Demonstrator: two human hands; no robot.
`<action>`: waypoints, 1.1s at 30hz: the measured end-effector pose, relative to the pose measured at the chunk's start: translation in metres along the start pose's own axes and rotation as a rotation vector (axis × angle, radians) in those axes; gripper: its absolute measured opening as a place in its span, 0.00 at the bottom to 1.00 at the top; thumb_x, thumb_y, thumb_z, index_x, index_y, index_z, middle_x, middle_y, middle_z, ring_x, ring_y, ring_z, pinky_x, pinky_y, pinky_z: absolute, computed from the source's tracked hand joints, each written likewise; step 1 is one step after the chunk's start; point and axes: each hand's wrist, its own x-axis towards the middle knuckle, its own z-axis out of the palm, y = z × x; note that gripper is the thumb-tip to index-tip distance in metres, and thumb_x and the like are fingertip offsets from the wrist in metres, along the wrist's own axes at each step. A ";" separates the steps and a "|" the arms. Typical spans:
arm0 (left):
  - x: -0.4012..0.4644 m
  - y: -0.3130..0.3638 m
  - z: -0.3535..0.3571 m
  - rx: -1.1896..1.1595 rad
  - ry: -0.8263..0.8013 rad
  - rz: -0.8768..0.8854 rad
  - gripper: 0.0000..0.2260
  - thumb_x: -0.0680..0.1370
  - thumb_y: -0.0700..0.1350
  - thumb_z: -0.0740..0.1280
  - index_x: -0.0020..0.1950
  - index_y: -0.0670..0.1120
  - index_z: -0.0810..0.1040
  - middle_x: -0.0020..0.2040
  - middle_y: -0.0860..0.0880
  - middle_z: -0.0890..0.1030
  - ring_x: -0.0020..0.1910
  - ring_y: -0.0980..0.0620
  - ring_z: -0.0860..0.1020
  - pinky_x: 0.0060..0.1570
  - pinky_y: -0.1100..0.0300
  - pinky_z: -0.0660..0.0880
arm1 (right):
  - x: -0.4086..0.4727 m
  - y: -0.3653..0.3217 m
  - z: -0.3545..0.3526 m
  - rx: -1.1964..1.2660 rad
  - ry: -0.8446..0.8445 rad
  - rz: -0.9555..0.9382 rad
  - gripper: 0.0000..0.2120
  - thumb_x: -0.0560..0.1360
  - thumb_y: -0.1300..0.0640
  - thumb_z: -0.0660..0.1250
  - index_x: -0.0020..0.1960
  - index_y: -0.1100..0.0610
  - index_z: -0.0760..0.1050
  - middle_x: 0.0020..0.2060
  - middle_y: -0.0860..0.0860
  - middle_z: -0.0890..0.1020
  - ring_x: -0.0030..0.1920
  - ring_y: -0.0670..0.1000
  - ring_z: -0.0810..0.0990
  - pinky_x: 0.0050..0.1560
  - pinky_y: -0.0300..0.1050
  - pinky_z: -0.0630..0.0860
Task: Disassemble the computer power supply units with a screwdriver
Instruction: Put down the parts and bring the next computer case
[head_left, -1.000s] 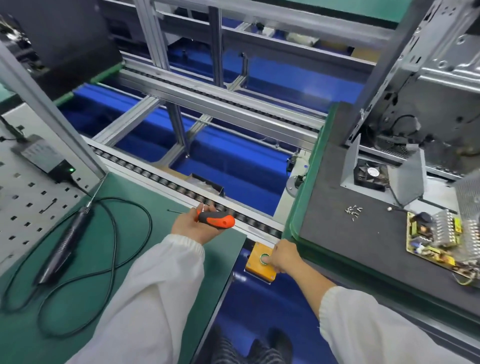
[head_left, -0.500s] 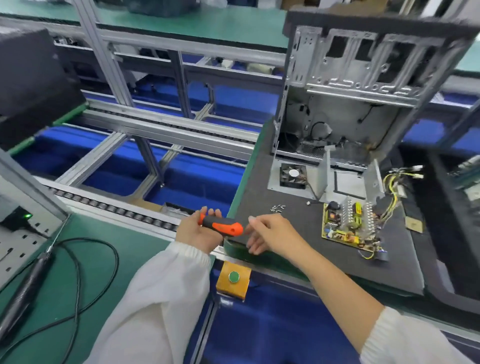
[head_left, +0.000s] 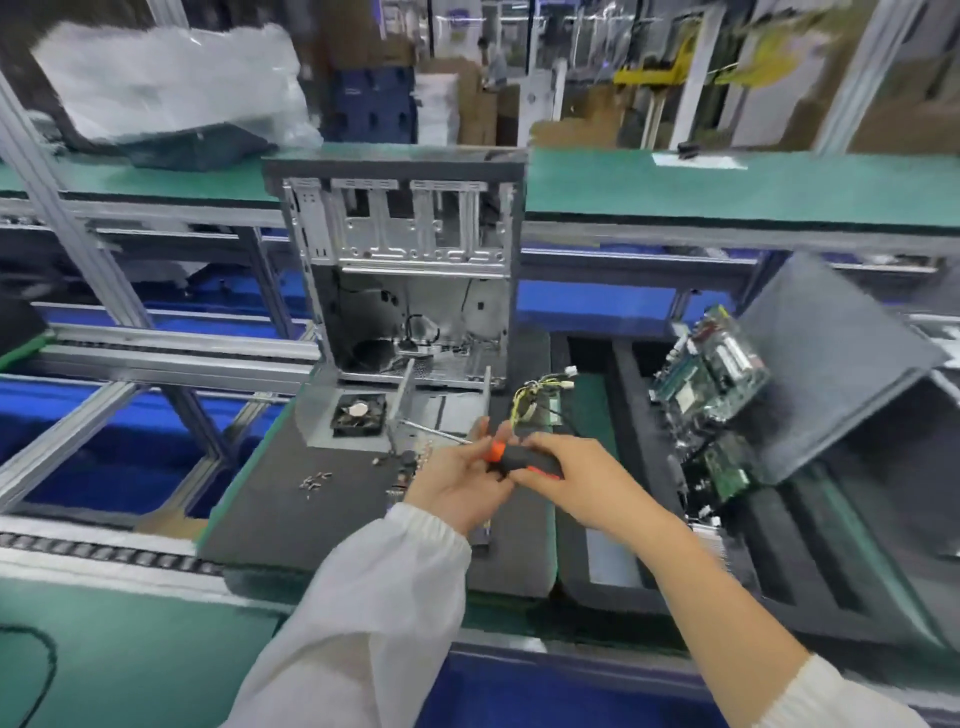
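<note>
Both hands on the screwdriver; left hand and right hand each grip it; better settle the right-hand hold before driving.

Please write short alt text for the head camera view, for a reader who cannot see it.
Both hands hold an orange-and-black screwdriver: the left hand at its shaft end, the right hand round the handle. Behind it on the dark grey mat stand an open metal computer case, a small black fan and loose screws.

Left hand and right hand together at centre, fingers curled, forearms converging.
</note>
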 end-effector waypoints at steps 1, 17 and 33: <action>0.004 -0.005 0.006 -0.019 0.017 -0.024 0.12 0.80 0.31 0.56 0.45 0.42 0.75 0.47 0.40 0.78 0.50 0.44 0.76 0.62 0.48 0.70 | -0.003 0.008 -0.008 -0.058 0.011 0.023 0.10 0.76 0.45 0.67 0.56 0.45 0.75 0.43 0.45 0.77 0.45 0.50 0.77 0.43 0.47 0.73; 0.026 -0.030 0.060 -0.207 0.001 -0.157 0.16 0.85 0.45 0.52 0.56 0.40 0.78 0.54 0.44 0.81 0.54 0.44 0.76 0.64 0.46 0.65 | -0.021 0.042 -0.034 -0.297 0.289 0.100 0.12 0.75 0.56 0.65 0.58 0.54 0.70 0.53 0.51 0.73 0.57 0.54 0.70 0.53 0.48 0.70; 0.048 -0.020 0.075 -0.170 -0.015 -0.241 0.18 0.85 0.46 0.52 0.53 0.40 0.79 0.51 0.45 0.81 0.56 0.46 0.76 0.62 0.49 0.65 | -0.008 0.052 -0.046 -0.367 0.364 0.074 0.12 0.75 0.57 0.65 0.57 0.54 0.71 0.54 0.52 0.73 0.56 0.56 0.69 0.53 0.50 0.67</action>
